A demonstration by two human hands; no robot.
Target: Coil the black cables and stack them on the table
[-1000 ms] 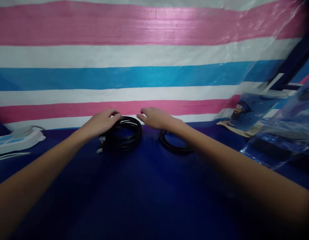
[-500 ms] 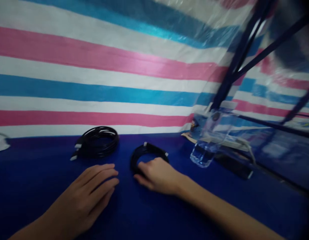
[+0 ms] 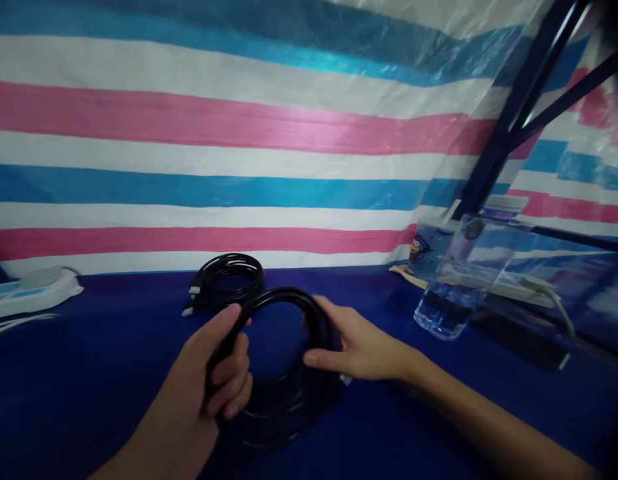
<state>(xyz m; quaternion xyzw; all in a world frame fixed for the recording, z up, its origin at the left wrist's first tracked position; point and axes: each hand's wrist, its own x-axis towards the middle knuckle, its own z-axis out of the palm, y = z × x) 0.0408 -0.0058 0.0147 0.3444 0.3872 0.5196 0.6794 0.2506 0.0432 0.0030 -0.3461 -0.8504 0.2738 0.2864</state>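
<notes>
Black cable coil [image 3: 289,293], held right between the two hands! Left hand [image 3: 209,380] has it gripped at nine o'clock, fingers curled round; right hand [image 3: 353,343] grasps it near two, thumb in front. Lower loops blur at six (touching the blue table [image 3: 139,420]? can't tell from here). Second coil [image 3: 209,287] lies at eleven, beyond the left hand, and the bottle [image 3: 469,280] sits farther out at two.
</notes>
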